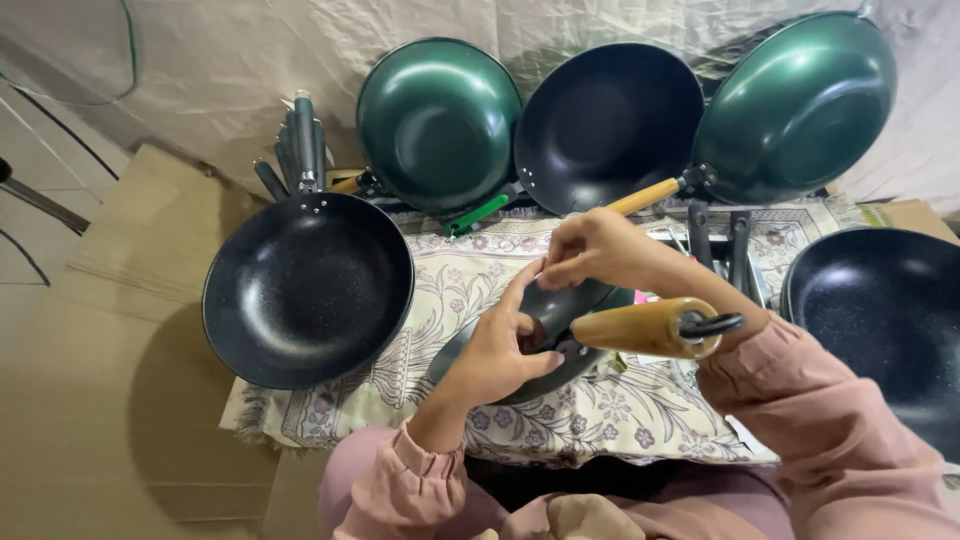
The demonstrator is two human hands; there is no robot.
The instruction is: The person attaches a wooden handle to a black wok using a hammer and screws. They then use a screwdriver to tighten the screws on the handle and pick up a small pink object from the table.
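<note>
Two hands work on a small dark pan.
The left hand [497,350] curls half shut on the small pan [560,310]; the right hand [590,250] pinches its rim just above. Its wooden handle [640,328] sticks out right of both grips.

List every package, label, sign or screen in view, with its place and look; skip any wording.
Flattened cardboard: plain brown sheets on the floor, left of the patterned cloth.
Cardboard corner: brown, at the right edge behind the cloth.
Small pink scrap: beside the wooden handle; too hidden to identify.
No labels, signs or screens show.
</note>
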